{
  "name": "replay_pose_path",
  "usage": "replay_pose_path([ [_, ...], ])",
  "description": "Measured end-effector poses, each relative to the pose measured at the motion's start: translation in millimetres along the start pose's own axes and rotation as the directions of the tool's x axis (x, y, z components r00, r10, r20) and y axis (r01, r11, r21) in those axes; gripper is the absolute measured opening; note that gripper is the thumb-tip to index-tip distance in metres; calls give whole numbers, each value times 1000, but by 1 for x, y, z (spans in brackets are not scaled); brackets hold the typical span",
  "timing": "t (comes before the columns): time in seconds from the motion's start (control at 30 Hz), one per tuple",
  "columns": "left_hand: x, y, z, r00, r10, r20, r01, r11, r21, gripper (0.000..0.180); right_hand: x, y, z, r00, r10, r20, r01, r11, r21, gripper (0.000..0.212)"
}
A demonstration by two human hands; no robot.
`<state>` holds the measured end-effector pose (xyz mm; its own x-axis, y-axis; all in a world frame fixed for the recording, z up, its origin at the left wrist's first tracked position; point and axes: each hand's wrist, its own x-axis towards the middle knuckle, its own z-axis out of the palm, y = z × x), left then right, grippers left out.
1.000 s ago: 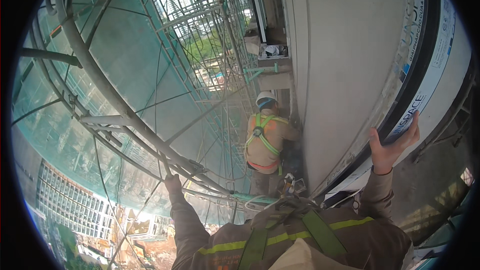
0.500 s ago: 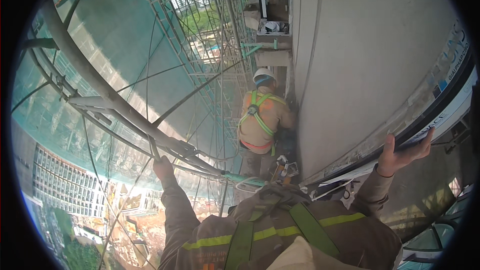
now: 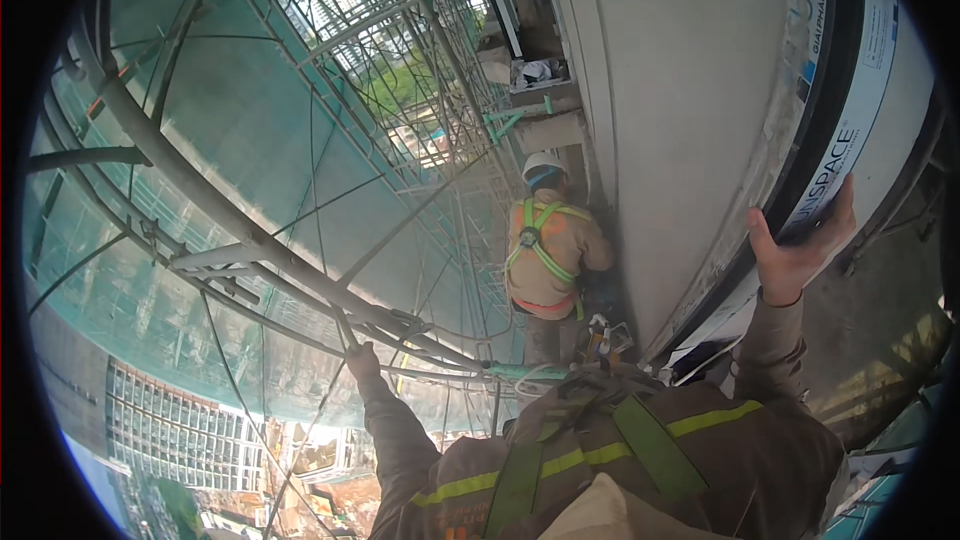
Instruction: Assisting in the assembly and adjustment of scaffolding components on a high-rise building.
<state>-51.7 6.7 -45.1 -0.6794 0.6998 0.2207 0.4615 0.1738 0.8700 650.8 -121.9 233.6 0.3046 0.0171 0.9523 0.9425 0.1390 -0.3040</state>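
My left hand is closed around a thin scaffold brace that hangs below the thick tube. My right hand lies against a long curved frame, white film-covered with a black edge, set against the wall. Its thumb is on the black edge and its fingers are spread over the film. Ahead of me a co-worker in a white helmet and green harness faces the wall, with their hands mostly hidden. Tools with orange handles sit between us.
Thick scaffold tubes run along the left, with green netting beyond and a deep drop to buildings. A grey wall rises on the right. A green metal bracket juts out near a ledge ahead.
My view has turned, so the co-worker and the scaffold sit further right in it. My left hand keeps hold of the brace; my right stays on the frame, fingers spread.
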Motion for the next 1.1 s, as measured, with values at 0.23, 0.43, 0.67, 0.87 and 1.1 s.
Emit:
replay_pose_path([
  [0.23, -14, 13, -10, 998, 0, -58, -2, 999, -48, 27, -7, 6, -4, 1000, 12, 22, -10, 998, -56, 114],
  [0.43, -28, 27, -3, 981, 57, -188, -41, 995, 89, 28, -9, 4, 4, 1000, -9, -9, 8, 994, -110, 109],
  [0.67, -47, 72, 5, 945, -69, -319, 200, 895, 400, 36, -15, 17, 20, 997, -66, -52, 64, 998, -26, 105],
  [0.87, -35, 63, 6, 966, -69, -248, 162, 911, 380, 35, -14, 17, 26, 996, -82, -46, 84, 995, 54, 100],
  [1.1, -41, 56, -4, 975, -35, -219, 99, 952, 290, 34, -14, 14, 12, 988, -154, -20, 153, 987, -57, 97],
])
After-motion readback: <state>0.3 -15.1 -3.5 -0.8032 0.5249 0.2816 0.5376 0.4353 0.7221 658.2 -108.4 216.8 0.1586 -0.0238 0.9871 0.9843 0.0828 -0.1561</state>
